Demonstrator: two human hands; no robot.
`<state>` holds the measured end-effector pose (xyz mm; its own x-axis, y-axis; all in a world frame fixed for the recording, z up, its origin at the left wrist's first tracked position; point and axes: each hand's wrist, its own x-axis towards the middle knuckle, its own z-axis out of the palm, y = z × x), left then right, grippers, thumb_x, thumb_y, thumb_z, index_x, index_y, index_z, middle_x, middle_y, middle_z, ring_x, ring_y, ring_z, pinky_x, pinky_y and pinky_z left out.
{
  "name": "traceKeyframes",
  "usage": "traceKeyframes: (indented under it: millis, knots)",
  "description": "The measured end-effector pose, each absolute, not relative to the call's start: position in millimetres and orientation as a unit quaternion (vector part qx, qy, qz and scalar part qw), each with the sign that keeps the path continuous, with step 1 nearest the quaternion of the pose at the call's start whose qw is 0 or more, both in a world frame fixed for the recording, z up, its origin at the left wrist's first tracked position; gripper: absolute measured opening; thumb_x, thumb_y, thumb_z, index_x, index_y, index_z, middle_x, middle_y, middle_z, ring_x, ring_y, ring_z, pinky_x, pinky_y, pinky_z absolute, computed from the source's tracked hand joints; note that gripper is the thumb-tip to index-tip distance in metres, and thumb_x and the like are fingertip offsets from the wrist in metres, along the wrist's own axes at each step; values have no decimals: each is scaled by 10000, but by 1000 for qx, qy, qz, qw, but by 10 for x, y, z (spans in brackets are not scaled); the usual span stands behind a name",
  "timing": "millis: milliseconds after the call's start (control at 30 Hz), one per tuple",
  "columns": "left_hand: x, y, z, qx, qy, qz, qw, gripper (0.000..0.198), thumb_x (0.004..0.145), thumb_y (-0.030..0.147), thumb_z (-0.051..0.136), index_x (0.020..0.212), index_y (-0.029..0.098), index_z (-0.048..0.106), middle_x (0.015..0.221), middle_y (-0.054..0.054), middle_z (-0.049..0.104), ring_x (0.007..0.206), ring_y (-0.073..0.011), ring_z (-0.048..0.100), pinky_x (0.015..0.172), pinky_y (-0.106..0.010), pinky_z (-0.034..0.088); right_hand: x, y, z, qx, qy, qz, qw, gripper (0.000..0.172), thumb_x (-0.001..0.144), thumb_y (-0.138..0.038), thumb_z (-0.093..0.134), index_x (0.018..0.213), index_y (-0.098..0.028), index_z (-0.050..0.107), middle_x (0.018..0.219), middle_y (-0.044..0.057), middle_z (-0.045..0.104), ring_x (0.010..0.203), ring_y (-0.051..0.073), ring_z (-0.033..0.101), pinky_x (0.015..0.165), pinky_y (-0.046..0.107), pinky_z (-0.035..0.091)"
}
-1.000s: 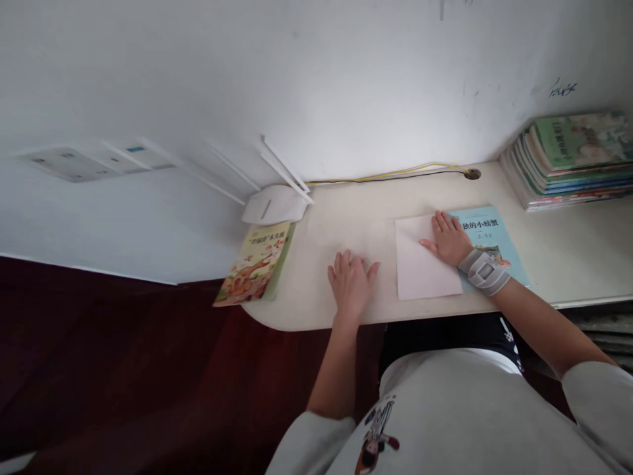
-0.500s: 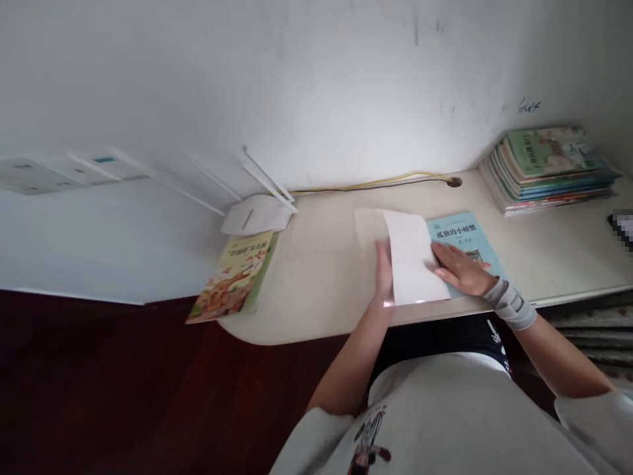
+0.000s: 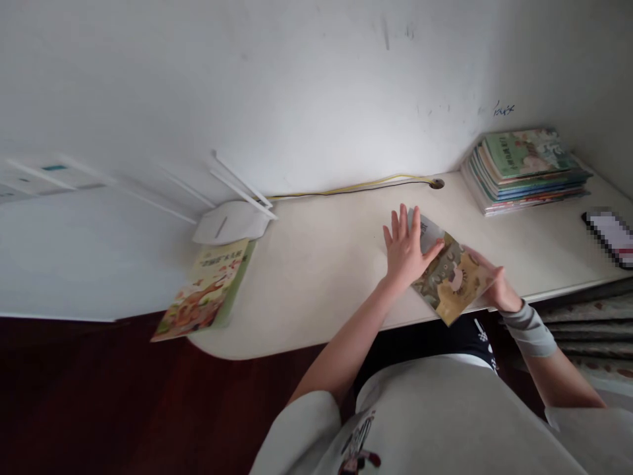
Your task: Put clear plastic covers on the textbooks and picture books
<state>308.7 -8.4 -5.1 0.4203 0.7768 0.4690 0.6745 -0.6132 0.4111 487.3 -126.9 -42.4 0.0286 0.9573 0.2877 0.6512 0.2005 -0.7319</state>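
A thin picture book (image 3: pixel 452 274) with an animal on its brownish cover is tilted at the front edge of the desk. My right hand (image 3: pixel 499 287) holds it by its right edge, the thumb at the edge and most fingers hidden behind it. My left hand (image 3: pixel 406 251) is at the book's left side, fingers spread, with the thumb reaching over the cover. Whether the left palm presses on the book, I cannot tell.
A stack of books (image 3: pixel 524 171) stands at the back right of the desk (image 3: pixel 316 270), with a phone (image 3: pixel 610 234) nearer the right edge. At left, a white router (image 3: pixel 230 221) sits by another book (image 3: pixel 205 287) that overhangs the desk's end. Cables (image 3: pixel 346 190) run along the wall.
The white page and light blue cover have gone from sight; a brownish cover now shows, turned at an angle. My left hand has spread its fingers; my right has moved to the book's right edge.
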Motion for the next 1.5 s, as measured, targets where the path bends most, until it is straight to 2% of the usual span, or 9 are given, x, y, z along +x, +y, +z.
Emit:
traceKeyframes:
  millis: [133, 267, 467, 567, 667, 800, 1000, 1267, 1500]
  knots:
    - [3225, 139, -188, 875, 441, 174, 99, 932, 740, 705, 461, 1445, 152, 204, 1511, -231, 144, 1349, -454, 194, 1009, -637, 254, 4948, -1503, -376, -600, -580, 183, 519, 665, 904, -571, 42, 1463, -211, 36, 1419, 173, 380, 1240, 243, 470, 933, 431, 453]
    - [3279, 178, -281, 882, 453, 94, 89, 899, 768, 672, 463, 1435, 115, 230, 1499, -232, 194, 1324, -386, 305, 1041, -500, 297, 4866, -1580, -442, -740, -552, -23, 384, 833, 823, -579, 476, 1459, -184, 110, 1473, 199, 258, 1343, 318, 292, 1024, 525, 325]
    - [2926, 203, -144, 853, 499, 107, 109, 765, 811, 438, 571, 1427, 150, 222, 1336, -172, 466, 1143, -277, 522, 887, -337, 434, 4995, -1393, -495, -814, -544, -96, 181, 658, 862, -510, 443, 1378, -116, 333, 1359, 194, 450, 1290, 336, 352, 1013, 537, 298]
    - [2666, 303, -105, 812, 548, 102, 173, 578, 815, 400, 557, 1308, 136, 414, 1120, -132, 612, 992, -240, 598, 796, -310, 457, 5178, -1232, -427, -821, -543, -82, 156, 525, 826, -527, 492, 1176, -139, 536, 1271, 181, 521, 1189, 328, 445, 951, 489, 360]
    - [2548, 406, -122, 800, 552, 100, 214, 317, 823, 419, 519, 982, 168, 627, 982, -100, 662, 909, -230, 613, 768, -315, 451, 5318, -1066, -389, -824, -541, -35, 164, 405, 788, -539, 534, 944, -175, 621, 1086, 137, 605, 1016, 285, 540, 846, 415, 417]
    - [2646, 497, -164, 796, 533, 128, 257, 217, 801, 386, 537, 781, 194, 636, 880, -59, 679, 813, -193, 618, 723, -289, 444, 5386, -844, -383, -811, -547, 27, 205, 305, 781, -471, 560, 792, -175, 632, 917, 98, 627, 904, 222, 572, 799, 332, 424]
    - [2794, 539, -184, 783, 547, 158, 252, 110, 801, 293, 515, 790, 205, 581, 869, -21, 667, 781, -152, 601, 696, -256, 429, 5249, -595, -291, -815, -544, 74, 185, 109, 805, -241, 522, 855, -169, 587, 850, 55, 648, 766, 168, 589, 685, 261, 418]
    - [2604, 618, -167, 765, 627, 113, 90, 156, 864, 275, 395, 858, 225, 542, 847, -51, 660, 826, -209, 601, 712, -310, 401, 4772, -84, -119, -797, -602, -31, 42, 236, 904, -198, 360, 1076, -114, 499, 1019, 168, 604, 957, 246, 555, 742, 311, 404]
    - [2547, 608, -247, 763, 637, 109, 33, 198, 873, 211, 358, 964, 176, 531, 927, -121, 647, 915, -248, 598, 755, -345, 418, 4622, 126, -222, -786, -616, -37, 34, 250, 905, -138, 312, 1097, -97, 468, 1053, 175, 570, 977, 242, 504, 771, 319, 378]
